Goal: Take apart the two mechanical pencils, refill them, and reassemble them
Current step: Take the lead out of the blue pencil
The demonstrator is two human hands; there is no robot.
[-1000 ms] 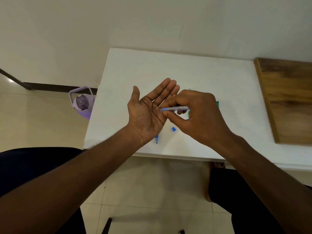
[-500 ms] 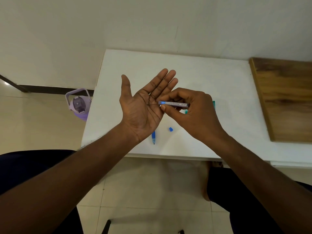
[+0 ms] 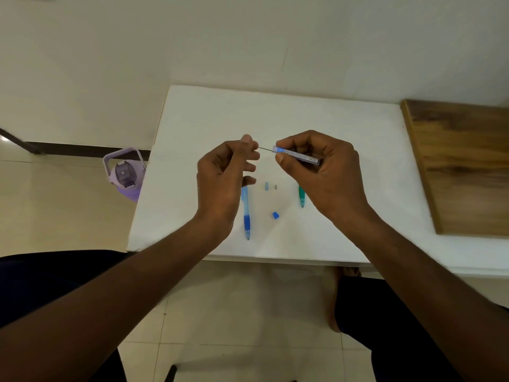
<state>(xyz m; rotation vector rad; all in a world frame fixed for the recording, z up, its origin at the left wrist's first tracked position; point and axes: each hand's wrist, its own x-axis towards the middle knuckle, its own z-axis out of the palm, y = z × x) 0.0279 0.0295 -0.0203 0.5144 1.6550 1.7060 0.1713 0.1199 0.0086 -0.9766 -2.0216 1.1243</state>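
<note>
White table [image 3: 344,128] carried blue pencil [image 3: 246,213], green pencil [image 3: 302,196], blue cap [image 3: 275,215]. Right hand [image 3: 322,172] gripped lead tube [image 3: 296,154]; left hand [image 3: 223,175] pinched a lead [image 3: 265,149] protruding from its open end.

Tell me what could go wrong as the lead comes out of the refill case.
The thin lead spans the gap between the left hand and the refill case in the right hand; a sideways tug may snap it. The case's open end tilts slightly up; tipping it could spill spares. The loose blue cap could get knocked away.
</note>
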